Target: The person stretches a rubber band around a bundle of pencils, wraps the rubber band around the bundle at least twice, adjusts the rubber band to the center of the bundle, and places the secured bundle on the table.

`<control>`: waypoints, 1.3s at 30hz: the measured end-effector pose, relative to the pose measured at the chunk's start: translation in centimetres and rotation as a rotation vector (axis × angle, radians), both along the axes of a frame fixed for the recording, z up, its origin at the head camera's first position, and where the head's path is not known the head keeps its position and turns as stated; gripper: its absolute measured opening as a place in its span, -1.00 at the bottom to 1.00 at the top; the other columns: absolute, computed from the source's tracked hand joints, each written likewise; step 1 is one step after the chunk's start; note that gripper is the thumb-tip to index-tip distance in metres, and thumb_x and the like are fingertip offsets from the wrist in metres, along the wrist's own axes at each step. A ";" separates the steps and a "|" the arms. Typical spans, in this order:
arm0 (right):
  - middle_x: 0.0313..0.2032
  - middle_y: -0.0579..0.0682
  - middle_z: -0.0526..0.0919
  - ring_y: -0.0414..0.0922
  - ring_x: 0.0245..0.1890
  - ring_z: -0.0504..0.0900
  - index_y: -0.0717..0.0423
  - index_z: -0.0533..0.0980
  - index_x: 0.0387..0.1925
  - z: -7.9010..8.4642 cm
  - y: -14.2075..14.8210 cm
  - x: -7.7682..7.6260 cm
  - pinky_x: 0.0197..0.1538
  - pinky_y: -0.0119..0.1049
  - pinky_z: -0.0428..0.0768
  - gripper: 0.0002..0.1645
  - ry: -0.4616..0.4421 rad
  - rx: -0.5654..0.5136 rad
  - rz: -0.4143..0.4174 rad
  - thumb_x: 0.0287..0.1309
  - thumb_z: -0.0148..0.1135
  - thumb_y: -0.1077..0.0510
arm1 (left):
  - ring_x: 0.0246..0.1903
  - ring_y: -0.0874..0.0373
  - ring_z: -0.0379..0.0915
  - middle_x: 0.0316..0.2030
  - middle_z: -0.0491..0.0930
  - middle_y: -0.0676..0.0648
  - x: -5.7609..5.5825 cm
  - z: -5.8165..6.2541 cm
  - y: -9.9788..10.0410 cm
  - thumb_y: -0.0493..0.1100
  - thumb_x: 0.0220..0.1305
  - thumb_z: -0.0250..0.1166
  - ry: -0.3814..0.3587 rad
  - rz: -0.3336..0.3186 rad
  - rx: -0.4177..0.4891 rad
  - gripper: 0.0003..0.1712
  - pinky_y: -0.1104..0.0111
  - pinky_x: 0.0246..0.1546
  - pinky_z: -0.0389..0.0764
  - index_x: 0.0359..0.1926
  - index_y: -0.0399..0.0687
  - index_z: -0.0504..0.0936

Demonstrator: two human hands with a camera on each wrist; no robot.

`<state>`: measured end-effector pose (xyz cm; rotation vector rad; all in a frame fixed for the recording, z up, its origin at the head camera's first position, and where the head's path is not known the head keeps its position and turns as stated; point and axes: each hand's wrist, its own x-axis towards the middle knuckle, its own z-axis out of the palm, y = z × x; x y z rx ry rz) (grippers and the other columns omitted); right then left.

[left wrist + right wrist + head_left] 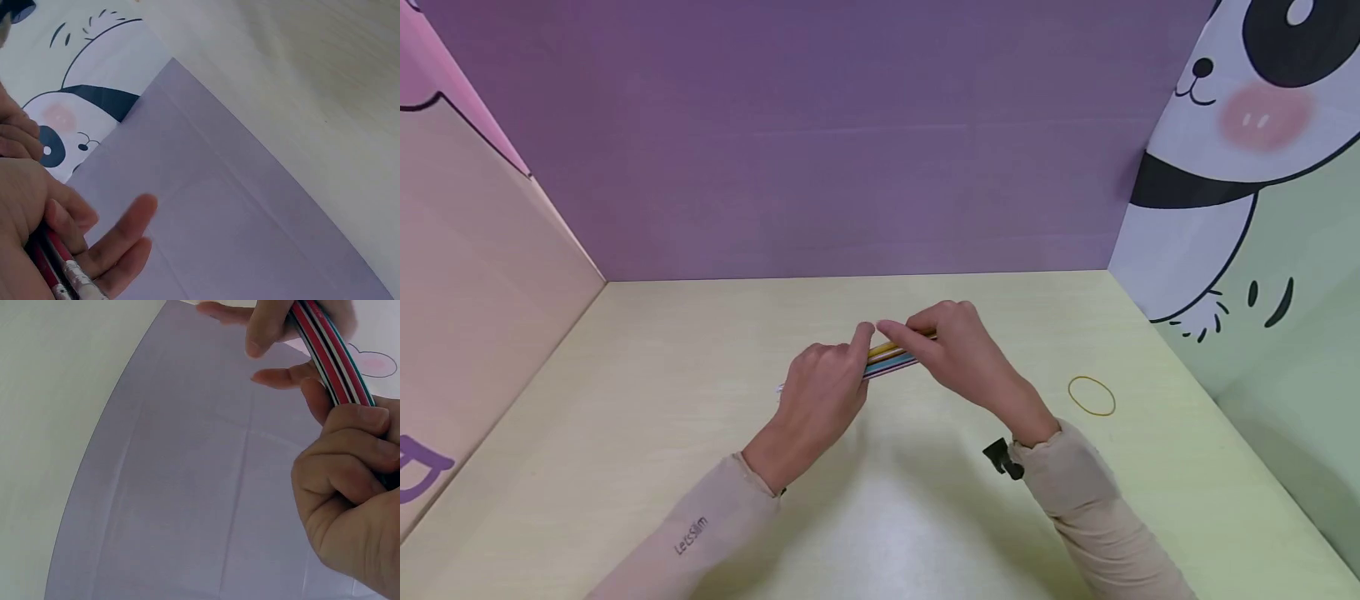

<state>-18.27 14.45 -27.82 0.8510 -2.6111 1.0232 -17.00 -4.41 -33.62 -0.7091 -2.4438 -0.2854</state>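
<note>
A bundle of pencils (891, 360) with yellow, blue and purple sides is held slantwise above the table between both hands. My left hand (823, 383) grips it near its left end, and silvery pencil ends (78, 278) stick out past the palm in the left wrist view. Some fingertips of that hand stand away from the bundle. Around the other end curl the fingers of my right hand (966, 354), hiding that end. Red, white, black and teal stripes of the pencils (337, 356) show between the hands in the right wrist view.
A thin yellow rubber band (1101, 414) lies on the pale tabletop (700, 333) to the right of my right hand. A purple panel (850, 167) stands at the back. Printed side walls rise left and right, the right one (1285, 275) with a panda drawing.
</note>
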 end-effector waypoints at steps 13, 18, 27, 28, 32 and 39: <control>0.10 -0.11 0.64 -0.11 0.11 0.59 0.00 0.54 0.20 1.1 2.2 -0.4 0.12 -0.07 0.52 -0.42 -0.312 -0.214 0.151 0.57 -0.29 -0.17 | -0.78 0.16 0.32 -0.62 0.60 -0.06 0.0 -0.3 -0.3 -0.37 0.11 0.36 -0.088 0.005 -0.060 -0.57 0.36 -0.77 0.38 0.03 -0.13 0.50; 0.31 -0.14 0.46 -0.15 0.32 0.40 0.05 0.39 0.35 -0.4 0.5 -0.1 0.34 -0.09 0.37 -0.43 -0.299 -0.268 0.249 0.58 -0.28 -0.12 | -0.78 0.19 0.29 -0.65 0.59 -0.05 0.3 -0.1 -0.3 -0.39 0.06 0.39 -0.089 -0.019 -0.063 -0.62 0.37 -0.78 0.36 -0.06 -0.14 0.57; 0.05 -0.21 0.61 -0.23 0.05 0.58 -0.07 0.54 0.10 -2.2 -1.5 0.4 0.11 -0.20 0.56 -0.58 -0.261 -0.278 0.134 0.46 0.01 -0.18 | -0.78 0.24 -0.06 -0.84 0.23 0.04 0.4 -0.1 -0.5 -0.42 0.03 0.35 -0.091 -0.011 -0.088 -0.60 0.44 -0.76 0.09 -0.05 -0.16 0.54; -0.01 -0.24 0.62 -0.26 -0.03 0.62 -0.10 0.56 0.06 -2.2 -1.3 0.4 0.04 -0.22 0.59 -0.61 -0.243 -0.218 0.112 0.45 0.04 -0.19 | -0.78 0.24 -0.05 -0.84 0.24 0.04 0.5 -0.1 -0.4 -0.42 0.05 0.34 -0.094 -0.010 -0.097 -0.63 0.44 -0.76 0.10 -0.07 -0.16 0.55; -0.53 -0.27 0.55 -0.32 -0.56 0.47 -0.10 0.58 -0.43 -2.0 -0.5 0.5 -0.40 -0.36 0.48 -0.59 -0.123 0.085 0.044 0.42 0.07 -0.22 | -0.79 0.21 0.08 -0.78 0.37 0.01 0.3 -0.2 -0.3 -0.40 0.08 0.35 -0.101 0.017 -0.139 -0.73 0.43 -0.78 0.18 -0.17 -0.16 0.55; -0.81 -0.26 0.16 -0.31 -0.73 0.08 -0.06 0.33 -0.81 -2.4 0.2 -0.3 -0.57 -0.41 0.14 -0.37 0.001 0.236 0.043 0.42 0.11 -0.09 | -0.78 0.19 0.28 -0.63 0.58 -0.06 -0.1 -0.4 -0.2 -0.35 0.05 0.40 -0.164 0.003 -0.100 -0.73 0.40 -0.78 0.35 -0.17 -0.23 0.59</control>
